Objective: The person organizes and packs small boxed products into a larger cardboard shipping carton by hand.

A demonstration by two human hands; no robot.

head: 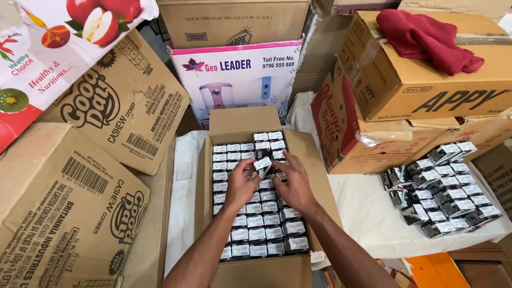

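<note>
Both hands, left hand and right hand, pinch one small black white-labelled carton at their fingertips above the open brown cardboard box; we should seat it squarely, flush with neighbouring rows.

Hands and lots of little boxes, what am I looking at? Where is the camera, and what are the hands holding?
The camera sits on a person's head and looks down, so you see their own two arms reaching forward. The left hand and the right hand are inside an open cardboard carton filled with rows of small dark packets with white labels. Together the fingers pinch one small packet lifted above the rows. To the right, more of the same packets lie in a pile on a white cloth. Big cardboard boxes stand all around, and a red cloth rests on one.
</note>
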